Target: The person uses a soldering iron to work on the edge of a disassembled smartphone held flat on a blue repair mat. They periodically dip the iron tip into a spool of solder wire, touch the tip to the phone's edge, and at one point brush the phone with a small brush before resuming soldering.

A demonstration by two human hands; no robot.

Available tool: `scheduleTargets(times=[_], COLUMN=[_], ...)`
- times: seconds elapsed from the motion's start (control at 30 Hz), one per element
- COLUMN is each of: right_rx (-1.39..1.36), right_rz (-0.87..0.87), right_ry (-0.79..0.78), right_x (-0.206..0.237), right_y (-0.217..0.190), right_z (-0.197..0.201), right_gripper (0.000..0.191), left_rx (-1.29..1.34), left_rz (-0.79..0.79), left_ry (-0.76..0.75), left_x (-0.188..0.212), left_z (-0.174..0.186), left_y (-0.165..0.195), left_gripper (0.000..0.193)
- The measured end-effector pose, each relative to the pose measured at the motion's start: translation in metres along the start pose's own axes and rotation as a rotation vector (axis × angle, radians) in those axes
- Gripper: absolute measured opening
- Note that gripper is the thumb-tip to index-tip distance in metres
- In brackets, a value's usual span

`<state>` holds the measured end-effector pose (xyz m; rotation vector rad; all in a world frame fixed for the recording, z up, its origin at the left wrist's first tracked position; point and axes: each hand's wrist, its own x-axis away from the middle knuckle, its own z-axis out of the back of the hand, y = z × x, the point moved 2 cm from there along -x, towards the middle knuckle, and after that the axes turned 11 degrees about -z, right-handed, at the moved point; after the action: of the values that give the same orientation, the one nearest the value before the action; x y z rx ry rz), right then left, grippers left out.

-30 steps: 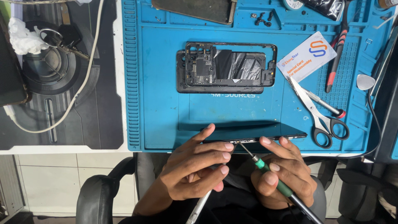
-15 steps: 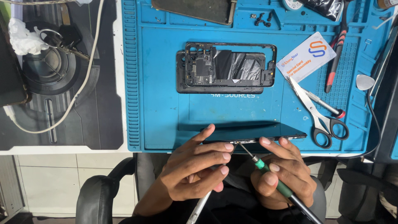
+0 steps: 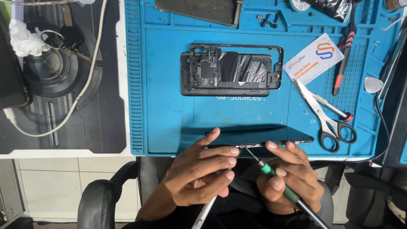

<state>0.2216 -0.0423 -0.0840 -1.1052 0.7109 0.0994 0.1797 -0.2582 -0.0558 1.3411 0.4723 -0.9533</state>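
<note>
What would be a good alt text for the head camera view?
Two bare hands hold a dark phone panel on edge over a blue repair mat; the right hand touches a green-handled tool to it, the left hand steadies it. Beyond lie an opened phone frame and scissors.

Both hands low and close together: left hand (image 3: 199, 171) loosely curled, right hand (image 3: 288, 178) seemingly fisted.

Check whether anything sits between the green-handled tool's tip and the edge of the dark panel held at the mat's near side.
Nothing visible does. The right hand holds the green-handled tool with its metal tip at the dark panel edge, and the left hand steadies the panel just beside that spot. The scissors lie apart, to the right.
</note>
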Motion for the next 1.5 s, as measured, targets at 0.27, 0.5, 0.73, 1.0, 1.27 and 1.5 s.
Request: scheduleTargets(times=[0.27, 0.5, 0.73, 1.0, 1.27, 1.5], right_rx=[-0.006, -0.010, -0.011, -0.009, -0.010, 0.001], right_rz=[-0.006, -0.015, -0.002, 0.020, -0.023, -0.043], right_ry=[-0.017, -0.029, -0.001, 0.020, 0.009, 0.021], right_x=[0.0002, 0.0005, 0.0004, -0.0007, 0.0014, 0.0009], right_y=[0.0005, 0.0009, 0.0018, 0.0031, 0.0010, -0.0004], right_z=[0.0025, 0.0045, 0.0017, 0.0003, -0.0002, -0.0025], right_gripper=[0.025, 0.026, 0.027, 0.026, 0.028, 0.029], left_rx=[0.000, 0.001, -0.006, -0.045, -0.094, -0.072], left_rz=[-0.010, -0.005, -0.010, -0.030, -0.049, -0.067], left_ry=[0.007, -0.001, -0.034, -0.042, -0.039, -0.025], left_x=[0.0019, 0.0016, 0.0009, 0.0026, 0.0041, 0.0046], left_z=[-0.0017, -0.0017, -0.0005, -0.0021, -0.0044, -0.0026], left_y=[-0.0007, -0.0006, 0.0007, 0.0003, 0.0003, -0.0014], left_gripper=[0.021, 0.020, 0.019, 0.019, 0.018, 0.017])
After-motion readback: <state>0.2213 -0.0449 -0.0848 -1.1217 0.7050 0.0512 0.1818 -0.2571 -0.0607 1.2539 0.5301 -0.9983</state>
